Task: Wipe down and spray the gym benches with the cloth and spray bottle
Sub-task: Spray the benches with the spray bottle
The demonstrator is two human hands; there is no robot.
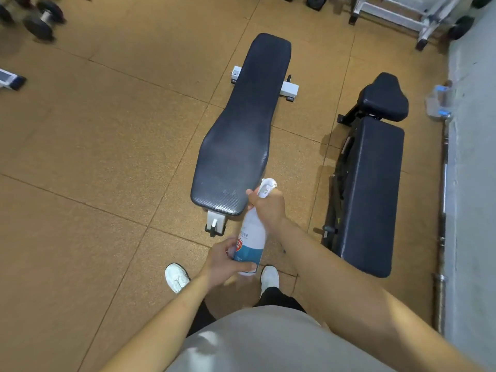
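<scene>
Gym floor (94,157), spray btl (251,237) in both hands' fingers (241,266)

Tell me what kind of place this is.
Most likely a gym's free-weight area: a padded flat bench, an adjustable bench beside it, and dumbbells lying on the tiled floor.

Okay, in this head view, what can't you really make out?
Head view only:
- Bottle label: too small, partly under the left hand.
- Trigger: covered by the right hand.
- Cloth: not in view.
- Dumbbells: blurred, cut by the top-left edge.
- Rack: cut by the top edge.
</scene>
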